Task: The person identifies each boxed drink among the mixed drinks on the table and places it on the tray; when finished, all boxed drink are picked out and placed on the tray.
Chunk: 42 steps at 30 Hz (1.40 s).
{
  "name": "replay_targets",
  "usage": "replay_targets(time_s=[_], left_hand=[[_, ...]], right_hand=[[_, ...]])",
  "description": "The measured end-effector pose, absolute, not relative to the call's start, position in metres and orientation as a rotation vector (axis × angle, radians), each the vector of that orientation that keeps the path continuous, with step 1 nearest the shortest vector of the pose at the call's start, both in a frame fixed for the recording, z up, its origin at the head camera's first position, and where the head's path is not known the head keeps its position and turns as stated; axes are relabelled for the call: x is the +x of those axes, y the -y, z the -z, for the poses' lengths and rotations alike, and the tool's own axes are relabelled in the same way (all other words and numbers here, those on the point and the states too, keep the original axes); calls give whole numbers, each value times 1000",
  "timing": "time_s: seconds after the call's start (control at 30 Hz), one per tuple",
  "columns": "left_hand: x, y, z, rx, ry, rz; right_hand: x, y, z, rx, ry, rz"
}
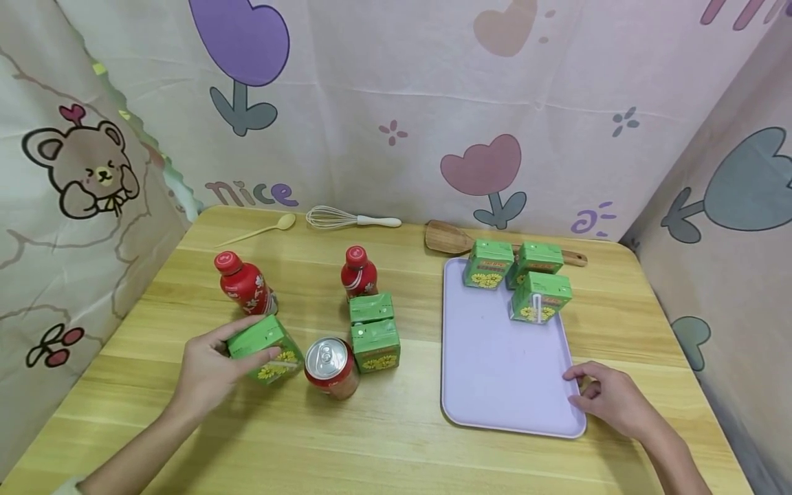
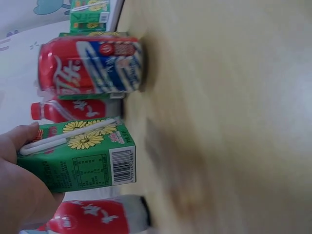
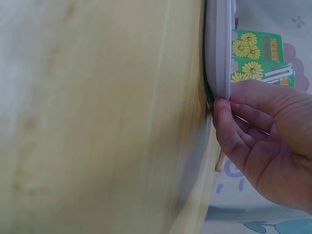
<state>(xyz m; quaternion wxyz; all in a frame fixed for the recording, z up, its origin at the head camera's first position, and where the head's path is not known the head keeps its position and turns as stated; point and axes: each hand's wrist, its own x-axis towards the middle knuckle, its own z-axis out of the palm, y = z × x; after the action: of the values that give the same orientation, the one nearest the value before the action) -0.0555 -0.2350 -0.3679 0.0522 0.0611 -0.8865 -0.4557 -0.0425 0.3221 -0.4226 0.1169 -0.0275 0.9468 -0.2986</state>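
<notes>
My left hand [image 1: 213, 368] grips a green drink carton [image 1: 267, 349] between thumb and fingers, with a white straw on its side. In the left wrist view the carton [image 2: 78, 156] is tilted in the left hand [image 2: 24, 185], between a red can [image 2: 90, 66] and a red bottle [image 2: 100, 216]. My right hand [image 1: 614, 400] pinches the right rim of the lilac tray [image 1: 504, 371]; the right wrist view shows thumb and finger of the right hand [image 3: 268, 131] on the rim [image 3: 219, 58]. Three green cartons [image 1: 540, 298] stand at the tray's far end.
Two more green cartons [image 1: 376, 345] stand right of the can [image 1: 331, 369], before a red bottle [image 1: 359, 272]. Another red bottle [image 1: 246, 283] is behind my left hand. Along the back lie a yellow spoon [image 1: 262, 229], a whisk [image 1: 353, 218] and a wooden spatula [image 1: 448, 237].
</notes>
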Motion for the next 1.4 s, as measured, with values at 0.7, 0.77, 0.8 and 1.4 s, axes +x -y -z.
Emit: replay_targets(time_s=[0.7, 0.77, 0.8, 1.4], left_hand=[[-74, 225, 305, -51, 2669, 1256], [-75, 222, 299, -85, 2679, 1250], [-76, 220, 296, -93, 2684, 1255], [-105, 176, 254, -311, 2685, 1344]], right_hand=[[-43, -323, 424, -81, -2766, 879], [-43, -323, 424, -74, -2766, 876], [-43, -323, 424, -71, -2765, 875], [-43, -325, 422, -50, -2737, 890]])
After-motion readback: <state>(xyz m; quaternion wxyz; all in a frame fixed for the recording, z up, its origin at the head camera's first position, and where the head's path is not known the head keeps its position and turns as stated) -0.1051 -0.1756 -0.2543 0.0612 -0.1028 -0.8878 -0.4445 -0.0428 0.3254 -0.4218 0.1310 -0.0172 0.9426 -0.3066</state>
